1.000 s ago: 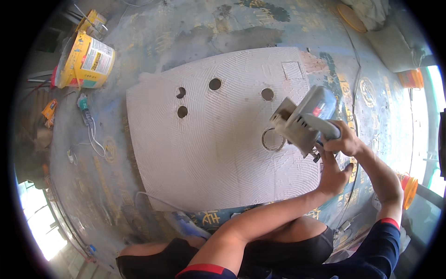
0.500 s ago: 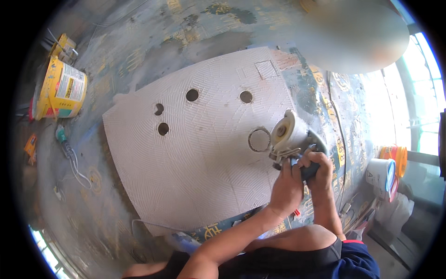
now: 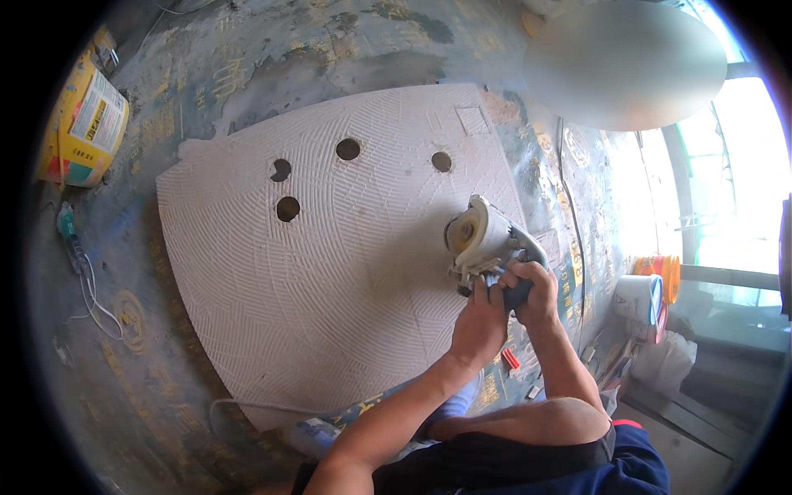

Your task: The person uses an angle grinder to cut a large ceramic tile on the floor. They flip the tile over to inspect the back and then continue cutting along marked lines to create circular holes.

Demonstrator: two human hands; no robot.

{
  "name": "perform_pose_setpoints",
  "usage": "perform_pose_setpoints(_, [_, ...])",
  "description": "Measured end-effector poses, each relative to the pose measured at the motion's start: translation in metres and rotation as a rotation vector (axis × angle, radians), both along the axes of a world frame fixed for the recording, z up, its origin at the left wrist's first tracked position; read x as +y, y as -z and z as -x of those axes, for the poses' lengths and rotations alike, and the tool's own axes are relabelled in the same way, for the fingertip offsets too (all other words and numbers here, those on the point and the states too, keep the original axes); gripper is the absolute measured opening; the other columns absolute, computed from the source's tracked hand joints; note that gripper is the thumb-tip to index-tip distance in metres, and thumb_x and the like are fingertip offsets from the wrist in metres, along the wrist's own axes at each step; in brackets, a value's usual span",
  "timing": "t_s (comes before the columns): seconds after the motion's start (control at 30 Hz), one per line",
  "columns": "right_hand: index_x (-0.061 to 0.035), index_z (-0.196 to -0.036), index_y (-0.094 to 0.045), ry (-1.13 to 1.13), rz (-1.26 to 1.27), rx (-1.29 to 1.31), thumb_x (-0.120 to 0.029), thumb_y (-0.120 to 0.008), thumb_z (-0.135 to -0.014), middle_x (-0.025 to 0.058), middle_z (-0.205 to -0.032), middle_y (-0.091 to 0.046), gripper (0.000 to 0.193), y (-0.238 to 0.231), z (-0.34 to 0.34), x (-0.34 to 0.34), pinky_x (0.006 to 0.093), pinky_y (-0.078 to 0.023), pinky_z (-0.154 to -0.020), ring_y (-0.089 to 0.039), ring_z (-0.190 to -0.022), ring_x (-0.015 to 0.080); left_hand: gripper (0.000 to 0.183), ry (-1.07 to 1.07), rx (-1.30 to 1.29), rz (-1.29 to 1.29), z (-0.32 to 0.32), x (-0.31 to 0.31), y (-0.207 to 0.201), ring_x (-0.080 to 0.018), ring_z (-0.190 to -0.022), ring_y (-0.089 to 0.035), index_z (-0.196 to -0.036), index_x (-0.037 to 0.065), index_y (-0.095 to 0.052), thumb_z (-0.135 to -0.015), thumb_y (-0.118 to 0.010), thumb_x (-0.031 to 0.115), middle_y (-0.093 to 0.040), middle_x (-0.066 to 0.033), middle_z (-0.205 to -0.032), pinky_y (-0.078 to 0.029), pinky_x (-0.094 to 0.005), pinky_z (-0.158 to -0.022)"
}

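A dusty white hand-held tile saw (image 3: 488, 239), with a round guard and dark body, is tilted over the right part of a large pale slab (image 3: 363, 313) with a ridged surface. My left hand (image 3: 480, 323) is closed on the near side of the saw, fingertips by its metal fittings. Gripping the dark body is my right hand (image 3: 533, 289), just to the right of the left one. Several round holes go through the slab, among them one hole (image 3: 348, 149) near its far edge. The saw covers the spot where a circular groove showed earlier. Whether the blade touches the slab is hidden.
A yellow bucket (image 3: 89, 124) stands at the far left, near a teal plug connector (image 3: 68, 221) with a white cord. At right are a white bucket (image 3: 639, 297) and an orange bucket (image 3: 660, 272). A small red object (image 3: 511, 358) lies beside my right forearm.
The saw, with both hands on it, has moved left across the slab and now covers the circular groove. The whole view has shifted slightly.
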State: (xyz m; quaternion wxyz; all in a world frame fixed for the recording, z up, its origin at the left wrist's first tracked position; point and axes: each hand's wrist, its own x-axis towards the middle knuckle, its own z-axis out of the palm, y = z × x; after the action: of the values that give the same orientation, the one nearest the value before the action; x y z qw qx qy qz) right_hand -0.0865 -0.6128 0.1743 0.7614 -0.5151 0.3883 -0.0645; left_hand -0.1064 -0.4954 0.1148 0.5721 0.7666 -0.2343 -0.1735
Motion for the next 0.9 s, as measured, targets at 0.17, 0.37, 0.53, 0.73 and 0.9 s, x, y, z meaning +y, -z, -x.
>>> perform_pose_setpoints(0.17, [0.0000,-0.096,-0.057,-0.140,0.197,0.050,-0.011,-0.058,-0.079,0.0060,-0.072,-0.053,0.021,-0.020,0.000,-0.041,0.0341,-0.046,-0.064,-0.051,-0.063,0.0174,0.074,0.080,0.129,0.235,0.011,0.001,-0.044,-0.0577,-0.118,-0.048,-0.139,-0.015,-0.028,-0.085,-0.070,0.013,-0.026,-0.0449,-0.143,-0.048,-0.0472,-0.098])
perform_pose_setpoints(0.37, [-0.0017,-0.080,-0.061,-0.501,0.492,0.096,-0.010,-0.067,-0.071,0.0023,-0.068,-0.058,0.014,-0.049,-0.034,-0.103,0.0266,-0.042,-0.056,-0.053,-0.061,0.0102,0.037,0.082,0.103,0.046,0.016,0.024,0.001,-0.0431,-0.105,-0.062,-0.116,-0.004,-0.059,-0.088,-0.068,0.019,-0.064,-0.0261,-0.112,-0.050,-0.0456,-0.092])
perform_pose_setpoints(0.53, [-0.0025,-0.084,-0.063,-0.758,0.599,0.095,-0.009,-0.072,-0.071,0.0011,-0.072,-0.060,0.017,-0.037,-0.066,-0.141,0.0253,-0.043,-0.057,-0.054,-0.064,0.0082,0.022,-0.035,0.109,-0.191,-0.003,0.061,0.047,-0.0353,-0.087,-0.066,-0.102,0.000,-0.065,-0.088,-0.066,0.016,-0.067,-0.0189,-0.095,-0.052,-0.0423,-0.078])
perform_pose_setpoints(0.73, [0.0013,-0.101,-0.067,-1.124,0.713,0.133,-0.016,-0.071,-0.071,0.0050,-0.079,-0.065,0.035,-0.034,-0.120,-0.157,0.0321,-0.049,-0.067,-0.059,-0.073,0.0135,0.017,-0.095,0.321,-0.219,-0.011,0.076,0.047,-0.0260,-0.075,-0.067,-0.095,0.004,-0.067,-0.090,-0.066,0.020,-0.068,-0.0119,-0.086,-0.053,-0.0365,-0.069])
perform_pose_setpoints(0.9, [0.0010,-0.102,-0.068,-1.199,0.703,-0.001,-0.016,-0.074,-0.070,0.0074,-0.080,-0.065,0.036,-0.020,-0.136,-0.160,0.0333,-0.049,-0.068,-0.060,-0.072,0.0159,0.017,-0.165,0.332,-0.218,-0.008,0.072,0.052,-0.0230,-0.072,-0.066,-0.092,0.005,-0.067,-0.090,-0.068,0.021,-0.068,-0.0096,-0.083,-0.053,-0.0342,-0.066])
